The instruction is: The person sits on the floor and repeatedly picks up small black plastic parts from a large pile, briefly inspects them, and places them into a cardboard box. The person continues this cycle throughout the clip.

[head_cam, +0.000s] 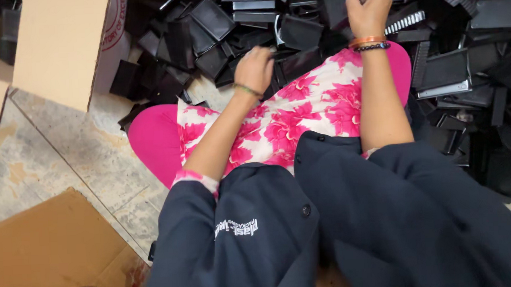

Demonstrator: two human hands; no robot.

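Person seated on the stone floor (55, 158), knees forward, so the heap of black plastic trays (296, 27) at twelve o'clock lies within arm's reach. Left hand (254, 69) hangs over the near edge of the heap at eleven o'clock, fingers curled and blurred; whether it holds a piece cannot be told. Right hand (369, 9) is stretched further in at one o'clock, fingers closed on a dark piece at the top edge of view. Cardboard box (62, 48) stands at ten o'clock, just beside the heap. Flattened cardboard (53, 250) lies at seven o'clock.
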